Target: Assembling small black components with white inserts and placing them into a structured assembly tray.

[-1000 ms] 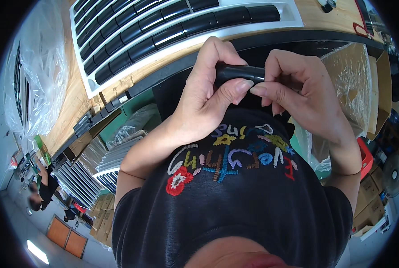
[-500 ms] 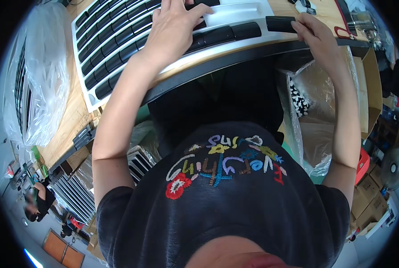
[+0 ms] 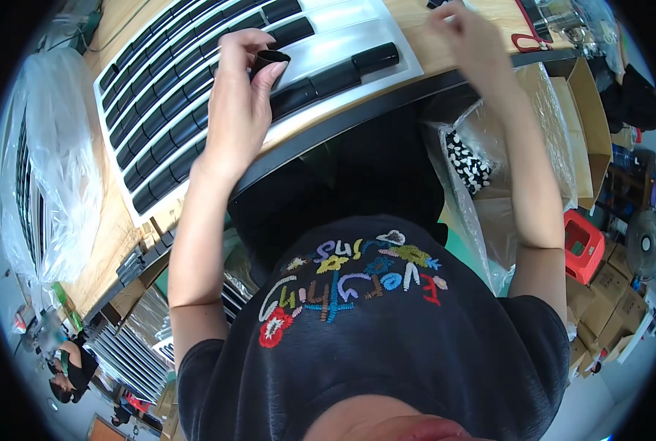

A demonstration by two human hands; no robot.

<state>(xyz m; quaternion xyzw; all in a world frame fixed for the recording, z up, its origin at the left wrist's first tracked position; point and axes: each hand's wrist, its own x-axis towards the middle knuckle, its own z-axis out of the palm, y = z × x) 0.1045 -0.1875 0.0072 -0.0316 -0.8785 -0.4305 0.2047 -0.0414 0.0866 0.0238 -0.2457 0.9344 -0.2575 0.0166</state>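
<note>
A white tray [image 3: 342,37] lies on the wooden table, its long slots filled with rows of short, glossy black tubes [image 3: 296,95]. At the tray's right part, some of the slot surface shows bare white. My left hand [image 3: 236,103] is closed on one black tube [image 3: 273,57], its hollow end tilted up between thumb and fingers, above the rows. My right hand [image 3: 475,48] is raised over the table to the right of the tray. Its fingers look curled but are smeared by motion, so I cannot make out whether anything is in them. Small dark pieces [image 3: 436,3] lie just beyond it.
Red-handled scissors [image 3: 530,42] lie at the table's right. Below the edge, an open carton [image 3: 589,125] lined with clear plastic stands near a red stool [image 3: 583,246]. Plastic-wrapped strips [image 3: 67,147] stand at left. Other people [image 3: 74,367] are far off at lower left.
My right hand has left the tube at the tray's front right and moved up and left, away from the tray. My left hand now holds a tube tilted up. The whole view has shifted.
</note>
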